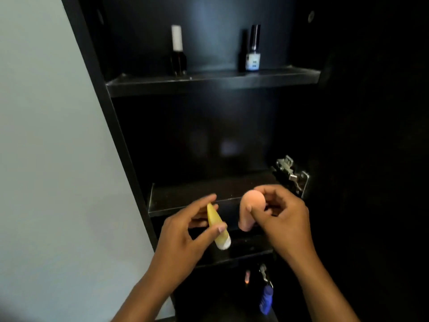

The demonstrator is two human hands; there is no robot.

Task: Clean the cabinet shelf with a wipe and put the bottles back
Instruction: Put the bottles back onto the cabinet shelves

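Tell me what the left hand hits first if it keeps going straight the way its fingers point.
Probably the front edge of the middle shelf. The left hand, holding the yellow tube, points up and right toward it, with nothing visible between. Depth is unclear; it could instead pass above onto the shelf top.

wall: pale grey-blue wall (46,135), plain, fills left of frame | furniture: tall black cabinet (97,94), side panel slants from top centre-left to bottom centre | hardware: silver metal hinge (293,174) at right of centre | light: dim, cabinet interior very dark, faint sheen on back panel
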